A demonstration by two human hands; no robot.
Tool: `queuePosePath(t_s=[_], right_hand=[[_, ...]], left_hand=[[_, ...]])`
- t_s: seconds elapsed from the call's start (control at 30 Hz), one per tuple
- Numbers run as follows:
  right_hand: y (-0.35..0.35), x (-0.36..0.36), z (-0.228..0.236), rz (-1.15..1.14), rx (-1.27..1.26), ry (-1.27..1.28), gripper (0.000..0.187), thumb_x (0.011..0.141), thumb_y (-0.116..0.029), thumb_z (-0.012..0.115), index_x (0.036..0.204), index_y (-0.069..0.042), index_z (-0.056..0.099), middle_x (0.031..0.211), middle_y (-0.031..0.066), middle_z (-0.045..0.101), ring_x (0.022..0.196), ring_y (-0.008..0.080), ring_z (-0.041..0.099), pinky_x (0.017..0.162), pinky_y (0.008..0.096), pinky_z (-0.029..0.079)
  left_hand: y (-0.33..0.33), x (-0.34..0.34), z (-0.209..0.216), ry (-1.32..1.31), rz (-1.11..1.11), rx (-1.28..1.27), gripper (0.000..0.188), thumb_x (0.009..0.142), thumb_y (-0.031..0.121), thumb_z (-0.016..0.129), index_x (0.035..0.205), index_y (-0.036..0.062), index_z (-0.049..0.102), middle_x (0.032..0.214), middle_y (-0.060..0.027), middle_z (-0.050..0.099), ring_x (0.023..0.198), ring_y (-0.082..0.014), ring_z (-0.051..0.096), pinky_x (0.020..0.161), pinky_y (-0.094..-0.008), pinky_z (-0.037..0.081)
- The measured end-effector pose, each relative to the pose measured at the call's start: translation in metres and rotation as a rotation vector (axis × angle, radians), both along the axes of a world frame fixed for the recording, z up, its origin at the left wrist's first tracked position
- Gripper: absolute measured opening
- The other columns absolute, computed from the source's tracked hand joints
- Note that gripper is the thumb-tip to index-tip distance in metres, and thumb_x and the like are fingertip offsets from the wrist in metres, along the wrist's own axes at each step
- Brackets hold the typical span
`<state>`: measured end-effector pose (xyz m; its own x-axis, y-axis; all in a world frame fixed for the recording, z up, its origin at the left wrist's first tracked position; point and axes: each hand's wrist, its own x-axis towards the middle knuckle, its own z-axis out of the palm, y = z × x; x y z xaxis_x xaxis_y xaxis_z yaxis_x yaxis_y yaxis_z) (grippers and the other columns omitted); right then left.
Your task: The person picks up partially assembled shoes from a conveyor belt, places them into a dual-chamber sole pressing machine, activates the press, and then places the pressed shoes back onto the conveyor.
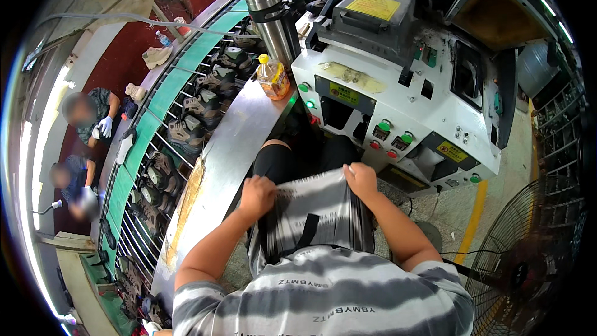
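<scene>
My left hand (258, 195) is closed on one corner of the striped grey-and-white shirt (311, 202) that I am wearing. The other side of its lower edge is pinched in my right hand (360, 180). Between the two hands the cloth is stretched out flat above my lap, and a short black strap (308, 230) lies across it. My dark-trousered knees show beyond the cloth, close to the front of a white machine (398, 96).
Green and red buttons line the machine's front. A metal bench (233, 143) holds a yellow-capped drink bottle (272, 77) and a steel thermos (273, 25). Shoes (186, 130) sit on a roller rack at left; two people (99, 109) work beyond it. A large fan (522, 267) stands at right.
</scene>
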<state>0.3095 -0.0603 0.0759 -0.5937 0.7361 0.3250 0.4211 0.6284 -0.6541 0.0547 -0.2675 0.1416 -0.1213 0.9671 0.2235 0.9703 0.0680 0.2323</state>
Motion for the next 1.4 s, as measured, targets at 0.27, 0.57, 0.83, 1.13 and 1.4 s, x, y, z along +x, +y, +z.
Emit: queuePosePath(t_s=[0.27, 0.57, 0.83, 1.13, 1.4], right_hand=[[-0.016, 0.02, -0.027, 0.004, -0.242, -0.15, 0.03, 0.081, -0.027, 0.07, 0.066, -0.006, 0.054, 0.065, 0.0118, 0.053, 0.061, 0.0315, 0.056, 0.056, 0.0417, 0.043], [0.047, 0.018, 0.044, -0.197, -0.273, 0.068, 0.014, 0.078, -0.015, 0.072, 0.076, -0.005, 0.061, 0.066, 0.0084, 0.059, 0.058, 0.0211, 0.059, 0.055, 0.032, 0.046], [0.249, -0.064, 0.132, -0.265, 0.352, -0.163, 0.06, 0.075, -0.022, 0.073, 0.129, -0.007, 0.051, 0.112, 0.0166, 0.059, 0.106, 0.0347, 0.057, 0.092, 0.0429, 0.046], [0.502, -0.16, 0.136, -0.486, -0.45, -0.465, 0.089, 0.064, -0.061, 0.075, 0.129, -0.004, 0.056, 0.132, 0.0208, 0.055, 0.118, 0.0337, 0.056, 0.098, 0.0452, 0.044], [0.54, -0.182, 0.125, -0.746, -0.217, -0.371, 0.095, 0.064, -0.05, 0.071, 0.133, 0.009, 0.042, 0.133, 0.0245, 0.052, 0.118, 0.032, 0.055, 0.099, 0.0391, 0.044]], left_hand=[[0.047, 0.007, -0.012, -0.178, -0.14, -0.402, 0.018, 0.075, 0.029, 0.07, 0.075, 0.0117, 0.066, 0.08, -0.0089, 0.065, 0.083, -0.0305, 0.063, 0.071, -0.0428, 0.049], [0.178, 0.006, -0.025, -0.707, -0.053, -0.241, 0.021, 0.082, 0.025, 0.066, 0.086, 0.0037, 0.067, 0.076, -0.0142, 0.067, 0.072, -0.0323, 0.065, 0.066, -0.0406, 0.051], [0.24, -0.031, -0.155, -0.829, 0.36, -0.119, 0.024, 0.081, 0.025, 0.065, 0.088, 0.0018, 0.069, 0.082, -0.0189, 0.069, 0.08, -0.0355, 0.068, 0.072, -0.0412, 0.052], [0.277, -0.033, -0.169, -1.35, 0.351, -0.075, 0.014, 0.083, 0.016, 0.065, 0.083, 0.0016, 0.064, 0.07, -0.0022, 0.06, 0.067, -0.0103, 0.053, 0.062, -0.0271, 0.043], [0.263, -0.047, -0.135, -1.662, 0.311, -0.066, 0.008, 0.084, 0.013, 0.063, 0.088, 0.0068, 0.064, 0.074, 0.0018, 0.058, 0.065, -0.008, 0.051, 0.059, -0.0231, 0.041]])
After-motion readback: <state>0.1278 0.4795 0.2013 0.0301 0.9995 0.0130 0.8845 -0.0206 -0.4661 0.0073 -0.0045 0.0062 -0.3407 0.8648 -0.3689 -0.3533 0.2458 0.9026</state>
